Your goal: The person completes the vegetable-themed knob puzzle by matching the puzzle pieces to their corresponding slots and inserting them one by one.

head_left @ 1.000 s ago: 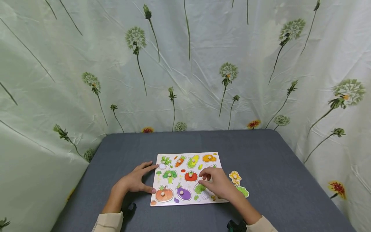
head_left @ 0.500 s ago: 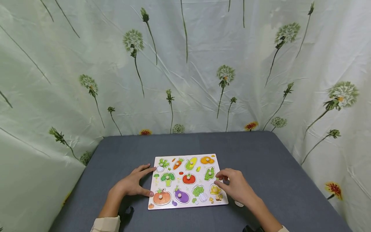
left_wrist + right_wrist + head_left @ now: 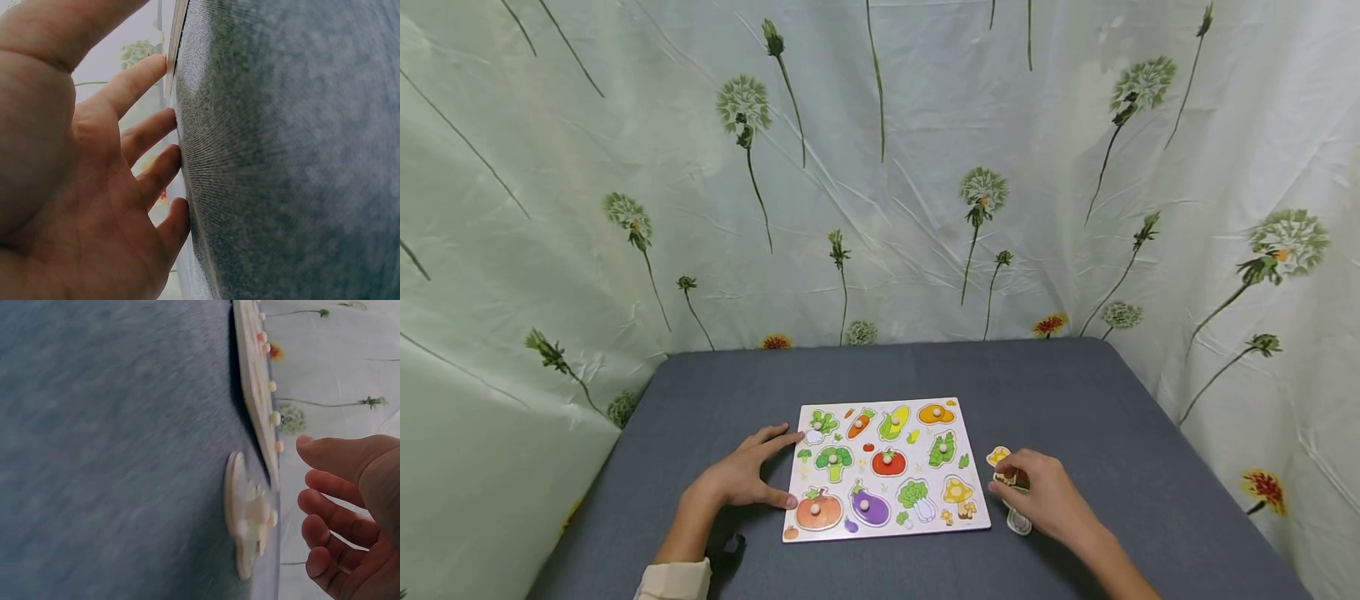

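Observation:
A white vegetable peg puzzle board (image 3: 850, 537) lies on the table. My left hand (image 3: 741, 471) rests at its left edge, thumb and index finger touching it; in the left wrist view the hand's fingers (image 3: 134, 87) are spread. To the right of the board, my right hand (image 3: 1045, 496) hovers over loose puzzle pieces, fingers loosely bent. One loose piece is a mushroom piece (image 3: 997, 455); another piece (image 3: 1018, 523) shows only a pale end. In the right wrist view a gap separates the hand (image 3: 350, 506) from the stacked pieces (image 3: 234, 500), and nothing is held.
Knobbed pieces such as the tomato (image 3: 889, 463) and eggplant (image 3: 871, 507) sit in the board. The bok choy picture (image 3: 917, 498) and mushroom picture (image 3: 958, 492) show no knobs. A dark grey cloth (image 3: 880, 371) covers the table, with a flowered curtain (image 3: 910, 208) behind.
My right hand has moved right, off the board to the loose pieces, uncovering a green knobbed piece and the mushroom picture. My left hand stays at the board's edge.

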Demonstrator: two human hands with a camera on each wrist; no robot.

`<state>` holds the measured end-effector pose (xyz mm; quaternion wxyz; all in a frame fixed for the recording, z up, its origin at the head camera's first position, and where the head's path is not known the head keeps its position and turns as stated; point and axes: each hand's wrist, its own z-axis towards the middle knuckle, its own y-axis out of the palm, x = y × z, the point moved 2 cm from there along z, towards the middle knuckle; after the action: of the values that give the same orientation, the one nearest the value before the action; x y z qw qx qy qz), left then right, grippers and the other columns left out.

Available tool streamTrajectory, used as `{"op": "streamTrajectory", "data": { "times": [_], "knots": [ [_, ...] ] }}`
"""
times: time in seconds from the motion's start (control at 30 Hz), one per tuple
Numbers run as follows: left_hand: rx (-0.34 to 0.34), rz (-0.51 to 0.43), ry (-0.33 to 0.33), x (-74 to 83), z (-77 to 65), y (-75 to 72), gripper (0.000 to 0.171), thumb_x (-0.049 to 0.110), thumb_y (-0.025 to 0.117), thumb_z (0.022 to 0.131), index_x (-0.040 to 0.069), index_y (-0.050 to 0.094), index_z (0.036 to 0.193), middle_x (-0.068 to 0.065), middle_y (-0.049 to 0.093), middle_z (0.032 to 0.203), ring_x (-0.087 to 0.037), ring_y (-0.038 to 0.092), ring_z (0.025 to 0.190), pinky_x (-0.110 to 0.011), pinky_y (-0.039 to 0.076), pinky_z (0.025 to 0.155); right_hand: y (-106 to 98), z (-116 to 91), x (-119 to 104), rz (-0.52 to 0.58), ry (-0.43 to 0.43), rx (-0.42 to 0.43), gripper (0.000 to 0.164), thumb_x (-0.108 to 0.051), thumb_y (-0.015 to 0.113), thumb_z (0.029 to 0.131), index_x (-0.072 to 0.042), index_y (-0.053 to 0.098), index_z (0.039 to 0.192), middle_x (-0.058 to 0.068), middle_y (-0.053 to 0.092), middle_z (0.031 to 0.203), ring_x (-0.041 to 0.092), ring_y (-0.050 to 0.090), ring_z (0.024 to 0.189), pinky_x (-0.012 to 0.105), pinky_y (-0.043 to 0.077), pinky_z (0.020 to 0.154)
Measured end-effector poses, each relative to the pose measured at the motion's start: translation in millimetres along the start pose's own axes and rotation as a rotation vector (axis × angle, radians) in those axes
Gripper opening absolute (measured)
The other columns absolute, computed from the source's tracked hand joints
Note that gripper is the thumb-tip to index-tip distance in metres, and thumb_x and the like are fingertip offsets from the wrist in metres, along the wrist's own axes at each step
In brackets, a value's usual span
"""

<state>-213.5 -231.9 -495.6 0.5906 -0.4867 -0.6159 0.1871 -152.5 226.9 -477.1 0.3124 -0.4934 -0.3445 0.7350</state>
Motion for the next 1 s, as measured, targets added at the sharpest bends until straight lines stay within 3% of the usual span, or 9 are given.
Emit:
{"op": "streamTrajectory", "data": {
  "times": [0.3, 0.57, 0.87, 1.0],
  "knots": [
    [-0.005, -0.012, 0.009, 1.1, -2.7, -0.2, 0.107, 0.052, 0.095, 0.066, 0.027, 0.045, 0.157, -0.013, 0.029, 0.167, -0.047, 0.025, 0.152, -0.075, 0.032, 0.109, -0.5, -14.1, 13.8, -0.010, -0.015, -0.030, 0.017, -0.024, 0.090, 0.079, -0.020, 0.076, 0.089, -0.014, 0.064, 0.080, -0.002, 0.052, 0.070, 0.021, 0.045, 0.062],
    [0.004, -0.016, 0.022, 0.3, -1.5, -1.6, 0.106, 0.050, 0.095, 0.066, 0.026, 0.045, 0.157, -0.013, 0.029, 0.167, -0.046, 0.024, 0.152, -0.075, 0.032, 0.109, 4.1, -17.3, 20.2, 0.062, -0.048, -0.080, 0.012, -0.014, 0.086, 0.083, -0.019, 0.075, 0.084, -0.019, 0.061, 0.071, -0.008, 0.049, 0.063, 0.019, 0.044, 0.057],
    [-0.002, -0.015, 0.020, 1.7, -1.3, -2.5, 0.107, 0.054, 0.094, 0.066, 0.026, 0.045, 0.157, -0.014, 0.029, 0.167, -0.046, 0.025, 0.152, -0.075, 0.031, 0.109, 0.5, -24.4, 23.7, 0.034, -0.114, -0.028, 0.027, -0.016, 0.090, 0.076, -0.026, 0.065, 0.075, -0.021, 0.051, 0.068, -0.008, 0.045, 0.060, 0.018, 0.041, 0.055],
    [-0.010, -0.018, 0.019, 2.2, -2.0, -2.1, 0.106, 0.053, 0.094, 0.067, 0.026, 0.044, 0.158, -0.015, 0.028, 0.167, -0.047, 0.024, 0.152, -0.075, 0.031, 0.109, -2.6, -27.5, 25.6, 0.029, -0.108, -0.052, 0.026, -0.011, 0.087, 0.077, -0.026, 0.065, 0.076, -0.021, 0.052, 0.069, -0.008, 0.046, 0.061, 0.018, 0.042, 0.056]
  ]
}}
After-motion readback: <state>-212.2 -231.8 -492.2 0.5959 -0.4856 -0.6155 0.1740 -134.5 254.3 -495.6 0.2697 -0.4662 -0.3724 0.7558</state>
